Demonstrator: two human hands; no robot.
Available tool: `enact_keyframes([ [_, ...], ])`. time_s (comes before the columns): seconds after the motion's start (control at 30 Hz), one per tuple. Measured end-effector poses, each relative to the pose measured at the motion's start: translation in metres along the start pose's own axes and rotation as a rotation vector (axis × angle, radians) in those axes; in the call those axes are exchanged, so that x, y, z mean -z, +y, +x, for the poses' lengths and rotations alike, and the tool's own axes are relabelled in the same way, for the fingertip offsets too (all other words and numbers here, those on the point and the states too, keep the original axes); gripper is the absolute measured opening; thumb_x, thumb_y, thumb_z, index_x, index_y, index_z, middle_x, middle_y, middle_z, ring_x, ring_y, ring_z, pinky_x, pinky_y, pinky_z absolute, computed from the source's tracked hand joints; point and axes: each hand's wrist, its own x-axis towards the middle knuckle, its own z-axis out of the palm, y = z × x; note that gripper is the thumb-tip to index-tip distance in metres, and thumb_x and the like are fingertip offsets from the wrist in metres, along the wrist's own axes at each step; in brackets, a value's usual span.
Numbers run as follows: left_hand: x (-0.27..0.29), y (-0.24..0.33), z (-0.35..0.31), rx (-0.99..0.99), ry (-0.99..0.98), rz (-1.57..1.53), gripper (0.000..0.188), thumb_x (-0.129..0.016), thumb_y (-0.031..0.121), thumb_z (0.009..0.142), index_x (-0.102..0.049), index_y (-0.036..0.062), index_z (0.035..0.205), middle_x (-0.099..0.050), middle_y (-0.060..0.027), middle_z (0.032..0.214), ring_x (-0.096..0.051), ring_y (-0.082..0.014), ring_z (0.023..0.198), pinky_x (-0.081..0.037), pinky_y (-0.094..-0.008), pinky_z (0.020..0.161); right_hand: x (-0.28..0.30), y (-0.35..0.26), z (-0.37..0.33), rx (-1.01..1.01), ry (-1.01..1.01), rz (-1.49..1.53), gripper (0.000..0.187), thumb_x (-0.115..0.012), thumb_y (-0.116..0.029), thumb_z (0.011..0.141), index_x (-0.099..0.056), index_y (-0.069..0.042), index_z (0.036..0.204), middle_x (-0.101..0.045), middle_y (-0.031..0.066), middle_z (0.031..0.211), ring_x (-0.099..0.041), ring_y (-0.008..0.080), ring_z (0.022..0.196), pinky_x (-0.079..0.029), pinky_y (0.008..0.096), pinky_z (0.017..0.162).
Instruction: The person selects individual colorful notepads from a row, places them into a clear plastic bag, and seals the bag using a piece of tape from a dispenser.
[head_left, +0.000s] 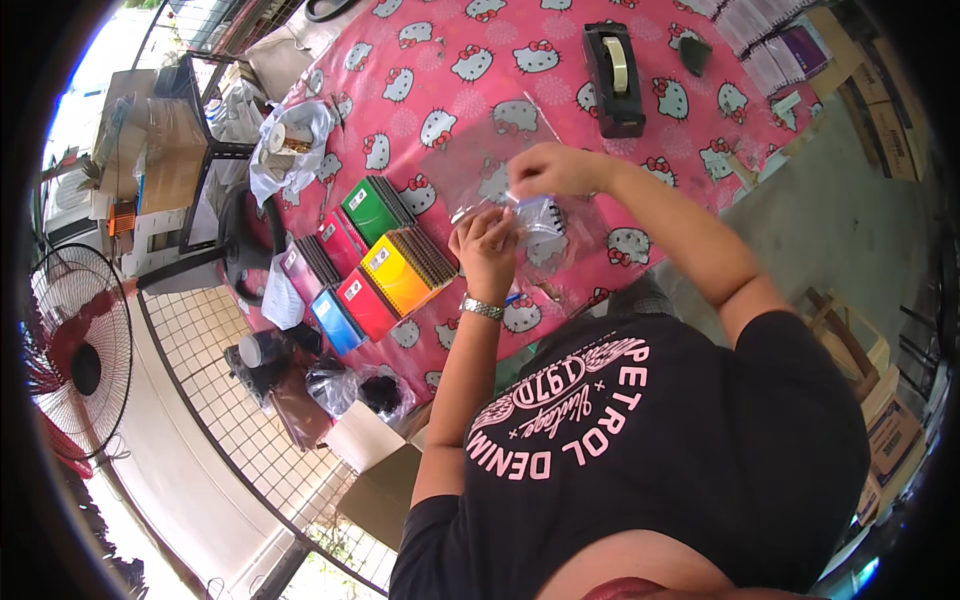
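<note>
My left hand (485, 243), with a metal watch (482, 307) on its wrist, is closed on a small spiral notebook (543, 222) in clear plastic. Just above it, my right hand (562, 170) is pinched at the upper edge of that clear plastic bag (513, 197); its fingertips are partly hidden. A flat clear sheet (478, 150) lies beneath and beyond the hands. To the left of my left hand stand several stacks of spiral notebooks: green (375, 210), yellow (398, 268), red (368, 303), blue (337, 320), crimson (342, 240) and pale purple (303, 264).
A black tape dispenser (613, 80) stands far on the pink patterned tablecloth (540, 60), with a dark piece (694, 54) beside it. More spiral-bound stacks (760, 65) lie far right. A white plastic bag (292, 150) sits far left. A fan (85, 368) stands left.
</note>
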Motion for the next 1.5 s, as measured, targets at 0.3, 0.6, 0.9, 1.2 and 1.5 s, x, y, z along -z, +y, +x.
enact_keyframes([
  [0.3,-0.01,-0.004,-0.013,-0.129,0.085,0.084,0.027,-0.07,0.018,0.081,-0.071,0.015,0.108,-0.065,-0.0017,0.119,-0.057,-0.0225,0.111,-0.036,-0.041,0.098,0.008,0.005,0.068,-0.161,-0.628,-0.802,0.05,-0.08,-0.049,0.067,-0.064,-0.004,0.079,-0.062,0.0087,0.068,-0.059,0.0233,0.062,-0.044,0.0396,0.056],
  [0.6,-0.019,0.005,-0.017,-0.106,0.067,0.003,0.043,-0.065,0.008,0.083,-0.06,0.0161,0.125,-0.053,-0.0124,0.136,-0.059,-0.029,0.108,-0.046,-0.0416,0.09,-0.012,0.1,-0.054,-0.345,0.236,0.157,0.049,-0.08,-0.028,0.073,-0.056,-0.005,0.11,-0.059,0.0049,0.096,-0.057,0.0158,0.086,-0.05,0.0318,0.078],
  [0.9,0.019,0.047,0.035,0.162,-0.114,-0.454,0.033,-0.054,0.009,0.095,-0.059,0.0004,0.127,-0.035,-0.0167,0.151,-0.06,-0.0176,0.11,-0.051,-0.0311,0.083,-0.012,0.01,-0.089,-0.11,0.469,-0.201,0.071,-0.084,-0.023,0.067,-0.048,-0.009,0.126,-0.052,0.0128,0.13,-0.05,0.0266,0.121,-0.043,0.0385,0.099],
  [1.2,0.017,0.071,0.031,0.031,-0.22,-0.479,0.032,-0.06,0.018,0.094,-0.062,0.0023,0.121,-0.053,-0.0183,0.135,-0.057,-0.0294,0.119,-0.046,-0.0353,0.097,0.224,-0.07,-0.23,0.359,2.087,-0.035,0.052,-0.076,-0.031,0.083,-0.049,0.004,0.11,-0.06,0.0117,0.098,-0.057,0.0168,0.086,-0.049,0.0303,0.078],
  [1.5,0.032,0.059,0.003,0.156,-0.23,-0.431,0.023,-0.061,0.012,0.092,-0.066,0.002,0.112,-0.066,-0.0164,0.117,-0.064,-0.0279,0.107,-0.049,-0.0339,0.09,0.39,0.045,-0.313,-0.409,2.033,0.091,0.066,-0.061,-0.049,0.089,-0.052,0.002,0.129,-0.058,0.0135,0.127,-0.057,0.0257,0.109,-0.049,0.0408,0.088],
])
